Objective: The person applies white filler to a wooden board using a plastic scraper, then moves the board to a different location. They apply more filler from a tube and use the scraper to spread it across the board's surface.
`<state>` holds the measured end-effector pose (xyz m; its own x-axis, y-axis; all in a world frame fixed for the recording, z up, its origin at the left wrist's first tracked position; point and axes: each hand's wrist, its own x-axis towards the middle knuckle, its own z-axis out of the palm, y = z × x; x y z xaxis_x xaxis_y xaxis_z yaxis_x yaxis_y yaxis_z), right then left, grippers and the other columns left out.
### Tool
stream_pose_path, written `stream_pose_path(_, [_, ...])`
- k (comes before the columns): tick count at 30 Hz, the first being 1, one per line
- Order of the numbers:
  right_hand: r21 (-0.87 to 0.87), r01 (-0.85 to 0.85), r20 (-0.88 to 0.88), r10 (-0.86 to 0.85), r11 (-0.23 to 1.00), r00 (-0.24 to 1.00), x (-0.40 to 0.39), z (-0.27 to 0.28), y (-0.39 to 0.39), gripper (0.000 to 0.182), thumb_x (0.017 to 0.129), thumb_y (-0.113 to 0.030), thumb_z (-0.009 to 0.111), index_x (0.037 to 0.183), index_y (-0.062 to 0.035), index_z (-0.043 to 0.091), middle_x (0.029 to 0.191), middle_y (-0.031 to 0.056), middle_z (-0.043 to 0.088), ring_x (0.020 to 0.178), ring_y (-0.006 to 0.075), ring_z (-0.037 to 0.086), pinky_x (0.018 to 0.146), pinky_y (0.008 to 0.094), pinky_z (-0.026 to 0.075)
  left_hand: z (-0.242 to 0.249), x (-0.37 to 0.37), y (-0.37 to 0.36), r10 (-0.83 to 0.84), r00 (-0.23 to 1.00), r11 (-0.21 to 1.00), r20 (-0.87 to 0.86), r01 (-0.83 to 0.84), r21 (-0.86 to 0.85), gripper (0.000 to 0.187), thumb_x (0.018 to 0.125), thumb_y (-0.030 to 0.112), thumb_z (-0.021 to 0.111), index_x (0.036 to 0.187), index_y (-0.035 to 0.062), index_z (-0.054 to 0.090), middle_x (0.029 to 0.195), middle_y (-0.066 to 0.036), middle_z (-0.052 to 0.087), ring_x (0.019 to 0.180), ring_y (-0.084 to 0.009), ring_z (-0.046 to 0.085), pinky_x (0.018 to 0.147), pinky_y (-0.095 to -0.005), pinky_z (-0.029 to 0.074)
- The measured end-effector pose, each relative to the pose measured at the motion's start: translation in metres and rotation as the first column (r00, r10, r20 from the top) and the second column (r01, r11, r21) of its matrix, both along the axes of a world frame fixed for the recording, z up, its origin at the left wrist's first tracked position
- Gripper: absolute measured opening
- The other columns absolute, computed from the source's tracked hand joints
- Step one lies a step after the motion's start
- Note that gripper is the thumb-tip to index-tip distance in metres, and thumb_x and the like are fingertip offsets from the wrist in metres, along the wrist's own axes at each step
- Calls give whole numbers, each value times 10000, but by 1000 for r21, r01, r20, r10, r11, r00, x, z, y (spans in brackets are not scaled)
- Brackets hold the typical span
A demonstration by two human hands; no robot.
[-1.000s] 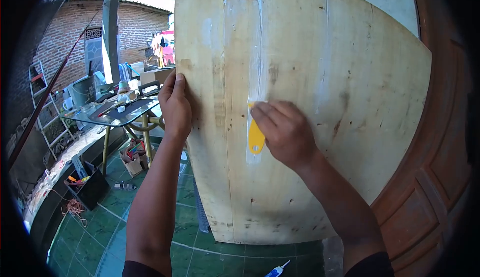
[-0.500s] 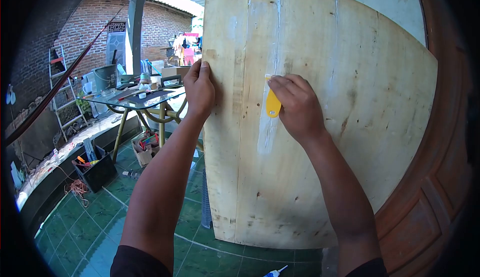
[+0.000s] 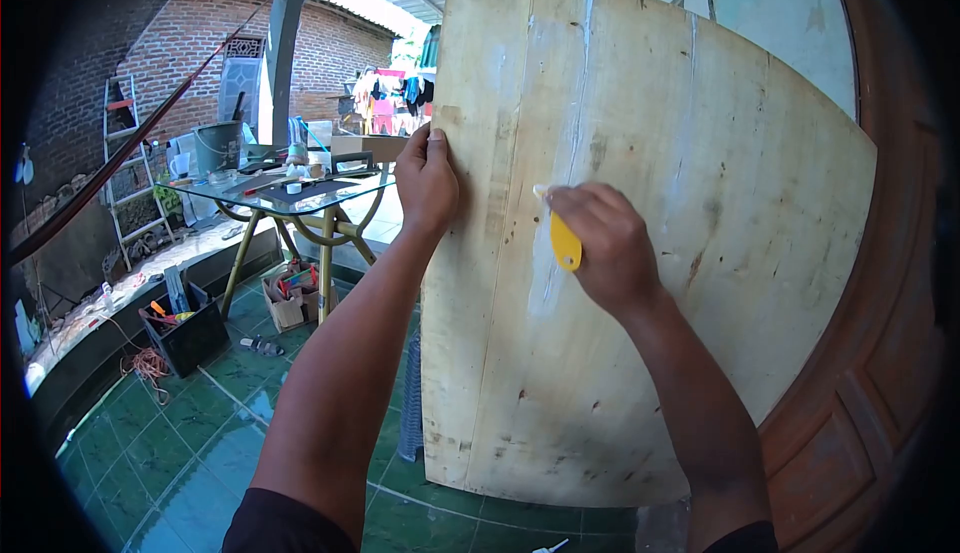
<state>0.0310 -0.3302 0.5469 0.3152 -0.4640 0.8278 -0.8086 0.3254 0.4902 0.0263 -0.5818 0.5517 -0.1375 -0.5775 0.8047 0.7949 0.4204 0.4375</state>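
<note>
A large pale wooden panel [image 3: 640,353] stands upright in front of me, with white filler [image 3: 545,278] smeared along its seam. My left hand [image 3: 428,183] grips the panel's left edge, thumb on the front face and the other fingers going behind it. In my right hand [image 3: 610,243] is a yellow-handled putty knife [image 3: 566,243], its fingers closed around it. The handle's holed end points down, and the pale blade tip lies close to the panel face, just left of the filled seam.
A glass-topped table [image 3: 215,191] at left carries a grey bucket [image 3: 217,148] and tools. Below it are a black tool crate [image 3: 190,338] and a cardboard box [image 3: 290,303] on green tiles. A white nozzle [image 3: 552,547] shows at the bottom edge. A brown wooden door [image 3: 840,423] is at right.
My right hand has moved down with the putty knife, whose blade has shifted left of the seam and tilted. My left hand keeps its hold on the panel edge. The view has shifted slightly.
</note>
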Motion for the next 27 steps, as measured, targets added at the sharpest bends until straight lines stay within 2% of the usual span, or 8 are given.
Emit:
stream_pose_path(4, [-43, 84, -81, -87, 996, 993, -13, 13, -14, 278, 822, 30, 608, 1082, 38, 705, 1067, 149, 732, 1020, 300, 680, 912, 392, 554, 0, 6, 4, 18, 1000, 1000, 1, -18, -5, 383, 1063, 211, 485, 1253, -84, 638, 1057, -177, 733, 953, -185, 661, 873, -314, 499])
stream_pose_path(10, [183, 161, -57, -153, 970, 987, -9, -130, -7, 294, 855, -79, 589, 1096, 34, 712, 1121, 167, 717, 1054, 276, 674, 925, 376, 541, -2, 4, 1, 24, 1000, 1000, 6, -24, 12, 381, 1061, 215, 495, 1245, -86, 640, 1038, -163, 735, 930, -175, 656, 858, -313, 500])
stream_pose_path(14, [367, -2, 321, -125, 930, 939, 2, -176, 10, 302, 783, -14, 649, 1076, 19, 718, 1121, 139, 725, 1052, 266, 677, 923, 370, 544, -2, 4, 0, 7, 1000, 1000, 2, -7, -1, 398, 1065, 239, 497, 1255, -82, 636, 1033, -150, 726, 927, -160, 634, 859, -308, 490])
stream_pose_path(15, [243, -101, 462, -23, 965, 887, 10, -167, 17, 344, 740, 51, 673, 1078, 10, 715, 1046, 131, 734, 1002, 273, 689, 862, 377, 560, -2, 9, 2, 21, 1000, 1000, 13, -21, -1, 401, 1066, 244, 498, 1258, -81, 635, 1043, -150, 725, 941, -164, 636, 870, -310, 489])
stream_pose_path(19, [-280, -106, 449, 228, 954, 864, 4, -103, 61, 267, 847, 40, 677, 1108, -6, 712, 941, 140, 728, 887, 302, 701, 783, 369, 561, -4, 10, -2, 61, 998, 998, 31, -60, -15, 420, 1069, 265, 500, 1286, -70, 630, 1134, -162, 709, 1028, -197, 634, 944, -327, 473])
stream_pose_path(22, [-585, 42, 456, 286, 810, 843, -12, -76, 99, 184, 990, -70, 647, 1140, 20, 704, 956, 131, 737, 874, 218, 708, 799, 317, 545, -2, 25, 11, 96, 994, 995, 52, -97, 15, 434, 1070, 269, 499, 1316, -69, 618, 1182, -168, 701, 1083, -211, 631, 993, -327, 458])
stream_pose_path(25, [-844, -34, 341, 583, 536, 738, -27, -76, 127, 251, 1026, -136, 629, 1161, 68, 688, 992, 114, 742, 912, 142, 683, 837, 281, 529, -5, 19, -4, 108, 992, 994, 69, -108, 2, 475, 1072, 296, 513, 1355, -79, 584, 1236, -171, 686, 1143, -222, 620, 1033, -322, 438])
stream_pose_path(27, [-873, 39, 358, 585, 486, 728, -33, -84, 152, 294, 1037, -166, 620, 1166, 91, 679, 1013, 105, 739, 934, 131, 677, 865, 273, 520, -6, 25, -4, 108, 990, 994, 95, -108, 2, 492, 1068, 310, 528, 1361, -82, 578, 1251, -164, 680, 1164, -212, 610, 1045, -319, 430])
